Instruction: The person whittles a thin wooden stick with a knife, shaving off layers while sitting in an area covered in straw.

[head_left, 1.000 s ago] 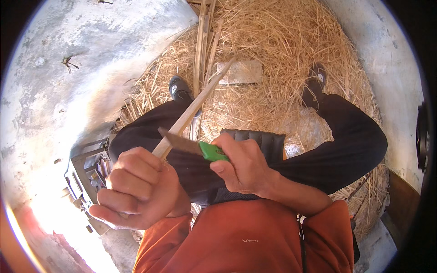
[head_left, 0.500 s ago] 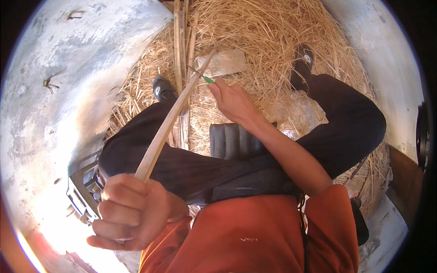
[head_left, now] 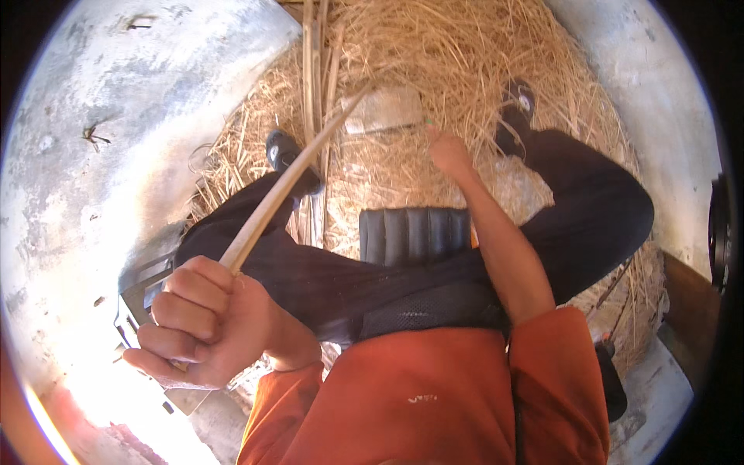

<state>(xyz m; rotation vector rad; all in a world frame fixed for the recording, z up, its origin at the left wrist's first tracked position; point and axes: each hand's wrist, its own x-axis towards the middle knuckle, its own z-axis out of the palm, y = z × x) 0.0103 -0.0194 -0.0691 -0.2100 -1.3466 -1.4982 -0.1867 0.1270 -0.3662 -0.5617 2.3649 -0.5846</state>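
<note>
My left hand [head_left: 209,318] is wrapped round the thick near end of a long pale wooden stick [head_left: 293,172]. The stick slants up and away to the right, narrowing to a tip over a pale flat block among the shavings. Apart from the stick, my right hand [head_left: 449,155] is closed beyond my lap, with a bit of the green handle of a knife [head_left: 429,122] showing at its fingertips. Blur hides the knife's blade.
Straw-like shavings [head_left: 457,46] cover the floor around the block [head_left: 384,110]. Long wooden strips [head_left: 311,77] lie beyond my left foot. A black ribbed cushion [head_left: 415,235] sits between my crossed legs [head_left: 589,201]. Pale walls [head_left: 62,178] curve on both sides.
My right hand has swung right and away from the stick with the knife, which earlier lay against the stick near its tip. My left hand has shifted slightly left with the stick.
</note>
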